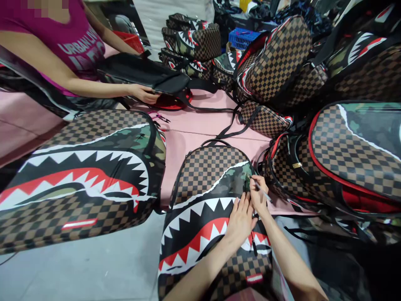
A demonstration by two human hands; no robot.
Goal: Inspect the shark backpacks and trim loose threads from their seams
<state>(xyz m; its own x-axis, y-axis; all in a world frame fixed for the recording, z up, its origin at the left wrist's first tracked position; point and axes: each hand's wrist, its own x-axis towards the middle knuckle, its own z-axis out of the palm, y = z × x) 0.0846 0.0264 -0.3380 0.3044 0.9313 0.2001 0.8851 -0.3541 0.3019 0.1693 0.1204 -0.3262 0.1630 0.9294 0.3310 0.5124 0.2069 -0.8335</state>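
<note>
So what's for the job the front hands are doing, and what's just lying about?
For the job:
Checkered shark-mouth backpack, under the left hand
Thin pen-like tool, in the right hand

Lying about, it seems:
Blue plastic basket
Small checkered bag
Untouched shark-mouth backpack

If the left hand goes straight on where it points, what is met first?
The left hand would likely meet the camouflage patch, though it might brush the right hand first; depth is unclear.
</note>
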